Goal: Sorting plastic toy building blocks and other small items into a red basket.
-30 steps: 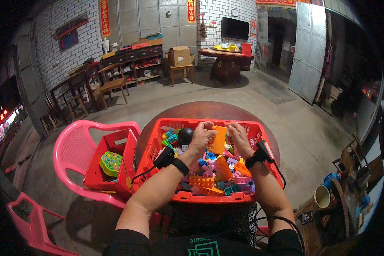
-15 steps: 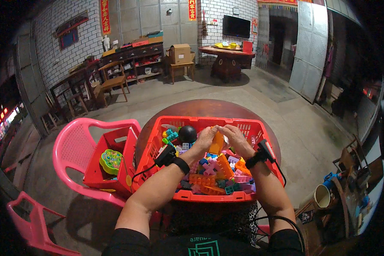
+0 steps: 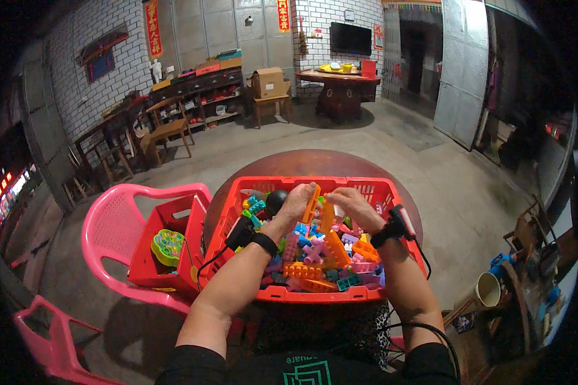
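Observation:
Above a red plastic basket (image 3: 321, 297) of mixed toy building bricks, my two hands are a little apart. My left hand (image 3: 293, 205) is closed on a long, thin orange building brick (image 3: 312, 204), held tilted. A second orange building brick (image 3: 328, 218) hangs upright from the pinched fingers of my right hand (image 3: 356, 208). Beside my left hand lies a black ball (image 3: 275, 201), partly covered by it. Below, among the loose bricks, are a pink cross-shaped piece (image 3: 313, 255) and a long orange brick (image 3: 301, 270).
The basket stands on a round brown table (image 3: 302, 162). At the left, a pink plastic chair (image 3: 101, 221) carries a red bin (image 3: 149, 264) with a green flower-shaped toy (image 3: 167, 248). A cable (image 3: 440, 340) runs along my right arm. A beige bucket (image 3: 488, 290) is at the right.
My hands were together around orange bricks and have moved apart. The left hand has shifted left with one orange brick, while the other stays in the right hand.

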The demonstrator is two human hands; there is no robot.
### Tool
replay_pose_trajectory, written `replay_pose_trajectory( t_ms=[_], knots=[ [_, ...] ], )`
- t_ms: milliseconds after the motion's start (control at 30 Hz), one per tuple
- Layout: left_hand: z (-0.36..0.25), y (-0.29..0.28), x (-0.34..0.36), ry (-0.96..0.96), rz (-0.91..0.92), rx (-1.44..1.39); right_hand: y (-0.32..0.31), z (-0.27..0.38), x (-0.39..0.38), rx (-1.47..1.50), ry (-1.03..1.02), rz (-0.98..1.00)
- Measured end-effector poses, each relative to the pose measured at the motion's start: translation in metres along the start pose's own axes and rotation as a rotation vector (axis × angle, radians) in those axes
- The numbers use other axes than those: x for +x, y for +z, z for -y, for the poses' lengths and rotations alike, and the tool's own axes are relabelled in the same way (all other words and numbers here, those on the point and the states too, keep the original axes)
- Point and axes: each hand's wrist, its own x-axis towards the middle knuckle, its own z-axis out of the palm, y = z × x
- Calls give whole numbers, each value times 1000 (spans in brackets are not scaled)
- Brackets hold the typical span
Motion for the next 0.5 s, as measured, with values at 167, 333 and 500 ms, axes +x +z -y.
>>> replay_pose_trajectory(
  t_ms=[167,333,500],
  knots=[
    [20,-4,10,59,-111,112,-18,-27,7,-995,-356,-80],
    [30,-14,13,7,-34,-244,23,12,-3,-579,-549,-235],
    [17,13,5,-85,4,-597,57,14,-13,-876,-710,-166]
  ],
)
